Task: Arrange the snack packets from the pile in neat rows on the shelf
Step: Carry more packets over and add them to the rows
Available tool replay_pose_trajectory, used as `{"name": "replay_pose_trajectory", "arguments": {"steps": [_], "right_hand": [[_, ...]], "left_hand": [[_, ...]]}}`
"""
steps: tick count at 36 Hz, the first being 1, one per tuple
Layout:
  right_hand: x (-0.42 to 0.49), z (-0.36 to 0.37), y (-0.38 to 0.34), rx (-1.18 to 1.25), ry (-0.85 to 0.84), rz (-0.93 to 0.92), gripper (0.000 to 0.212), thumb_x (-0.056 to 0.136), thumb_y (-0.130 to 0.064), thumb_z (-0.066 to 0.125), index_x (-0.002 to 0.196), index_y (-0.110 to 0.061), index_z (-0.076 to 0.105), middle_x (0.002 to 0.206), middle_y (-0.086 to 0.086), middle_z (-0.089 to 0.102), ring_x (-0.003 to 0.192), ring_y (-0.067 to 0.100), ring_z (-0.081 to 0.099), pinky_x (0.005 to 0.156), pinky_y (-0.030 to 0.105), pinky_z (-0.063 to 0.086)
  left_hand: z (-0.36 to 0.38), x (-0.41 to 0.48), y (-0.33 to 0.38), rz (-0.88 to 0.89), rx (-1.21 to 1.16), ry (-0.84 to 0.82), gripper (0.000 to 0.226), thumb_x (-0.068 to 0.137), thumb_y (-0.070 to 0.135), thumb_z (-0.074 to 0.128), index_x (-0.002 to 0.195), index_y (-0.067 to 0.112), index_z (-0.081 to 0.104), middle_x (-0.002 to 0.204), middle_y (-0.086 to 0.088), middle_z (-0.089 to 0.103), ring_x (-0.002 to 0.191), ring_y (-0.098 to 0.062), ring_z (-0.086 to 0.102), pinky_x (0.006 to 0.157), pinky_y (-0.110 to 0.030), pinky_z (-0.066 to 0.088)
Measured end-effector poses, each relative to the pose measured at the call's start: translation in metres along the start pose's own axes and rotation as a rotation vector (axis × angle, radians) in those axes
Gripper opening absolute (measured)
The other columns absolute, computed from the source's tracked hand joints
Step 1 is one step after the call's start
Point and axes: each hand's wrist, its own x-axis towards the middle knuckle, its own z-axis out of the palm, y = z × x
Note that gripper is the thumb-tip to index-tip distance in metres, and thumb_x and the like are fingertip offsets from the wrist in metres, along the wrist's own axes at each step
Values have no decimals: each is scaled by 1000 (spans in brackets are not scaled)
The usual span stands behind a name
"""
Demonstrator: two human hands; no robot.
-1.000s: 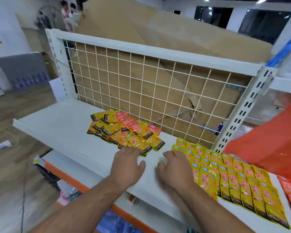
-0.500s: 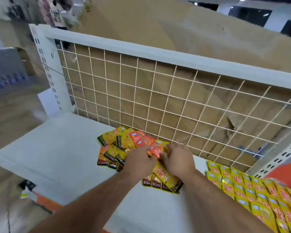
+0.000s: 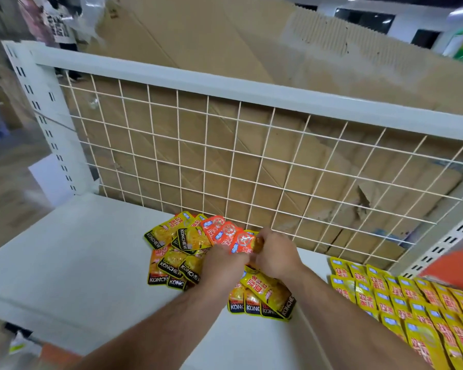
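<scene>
Large brown cardboard sheets lean behind the 1 white wire grid that backs the 1 white shelf, blocking any view beyond it. At the right, neat rows of yellow packets run off past the frame's edge, too many to count, partly covered by 1 blurred orange shape. Left of the rows, against the far grid, lies the 1 loose pile, with 3 orange packets on top of yellow ones. A person's 2 bare hands meet over it. The right hand pinches packets at the pile's top. The left hand curls its fingers into the pile, its grip hidden from view.
</scene>
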Motion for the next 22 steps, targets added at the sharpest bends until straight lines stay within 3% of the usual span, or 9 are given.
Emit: {"name": "replay_pose_trajectory", "arguments": {"steps": [5, 8, 10, 14, 16, 18, 22], "right_hand": [[0, -6, -2, 122, -44, 72, 38, 73, -40, 74, 107, -26, 64, 101, -2, 71, 99, 22, 65, 80, 30, 50], [2, -8, 2, 472, -132, 177, 22, 73, -30, 79, 89, -19, 69, 84, -1, 74, 73, 17, 67, 72, 34, 55], [1, -10, 7, 691, -173, 206, 19, 74, -22, 82, 89, -14, 72, 79, 2, 75, 55, 12, 64, 60, 35, 55], [-10, -17, 16, 940, -224, 195, 21, 78, -10, 81, 97, -7, 74, 88, 9, 77, 74, 25, 72, 70, 37, 58], [-18, -21, 22, 1068, -248, 202, 21, 80, -6, 78, 101, -4, 73, 91, 13, 76, 84, 33, 73, 76, 43, 60], [-26, -24, 28, 1152, -277, 201, 19, 82, -4, 75, 101, -4, 73, 92, 15, 76, 84, 35, 73, 78, 46, 59], [-43, -30, 41, 1163, -281, 157, 16, 84, -7, 75, 99, -5, 71, 91, 14, 76, 80, 30, 72, 79, 43, 59]], "left_hand": [[0, 0, 1, -47, -35, -14, 24, 80, 11, 66, 68, 20, 48, 65, -2, 54, 61, -21, 48, 60, -29, 36], [1, -1, 1, -55, -52, 5, 29, 79, 9, 67, 66, 21, 44, 66, -4, 55, 65, -22, 50, 61, -31, 36], [1, -4, 2, -52, -15, 7, 22, 79, 8, 64, 66, 17, 49, 60, -1, 51, 59, -20, 46, 58, -30, 34], [4, -11, 6, -7, 29, 57, 16, 79, 9, 65, 66, 14, 58, 58, 2, 56, 57, -21, 52, 56, -24, 40], [8, -17, 8, 24, 17, 73, 15, 81, 7, 65, 67, 13, 62, 53, 5, 57, 51, -15, 51, 47, -18, 34], [13, -26, 11, 64, 11, 100, 14, 80, 6, 65, 67, 10, 66, 48, 8, 55, 46, -14, 47, 44, -18, 31], [23, -48, 15, 110, 36, 169, 14, 79, 7, 67, 66, 12, 68, 65, 1, 67, 59, -18, 58, 55, -25, 41]]}}
